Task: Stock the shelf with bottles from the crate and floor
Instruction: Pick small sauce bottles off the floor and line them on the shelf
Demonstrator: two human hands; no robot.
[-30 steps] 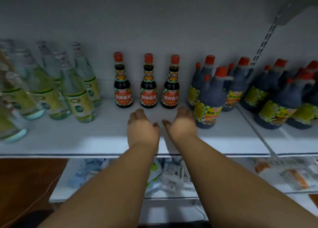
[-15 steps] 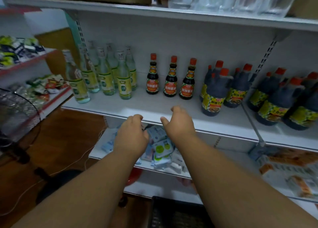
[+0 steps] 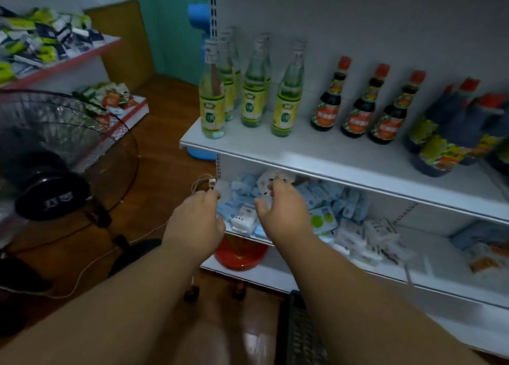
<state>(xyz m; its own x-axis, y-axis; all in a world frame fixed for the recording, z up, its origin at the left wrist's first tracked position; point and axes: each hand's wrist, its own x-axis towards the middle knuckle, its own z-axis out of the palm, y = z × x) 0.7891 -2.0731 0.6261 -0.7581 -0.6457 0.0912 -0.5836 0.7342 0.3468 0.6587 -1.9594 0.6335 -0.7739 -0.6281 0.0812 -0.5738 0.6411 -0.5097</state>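
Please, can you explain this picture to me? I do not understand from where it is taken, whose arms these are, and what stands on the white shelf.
The camera sits on a person's head and looks forward and down, so the two bare arms belong to that person. The left hand and right hand hang open and hold nothing. On the white shelf stand clear bottles with yellow labels, three small dark bottles with red caps, and bigger dark jugs to the right. The lower shelf holds small packets. At the bottom edge is a dark crate. On the left stands a floor fan.

Empty hands — left hand [image 3: 194, 224], right hand [image 3: 286, 213]
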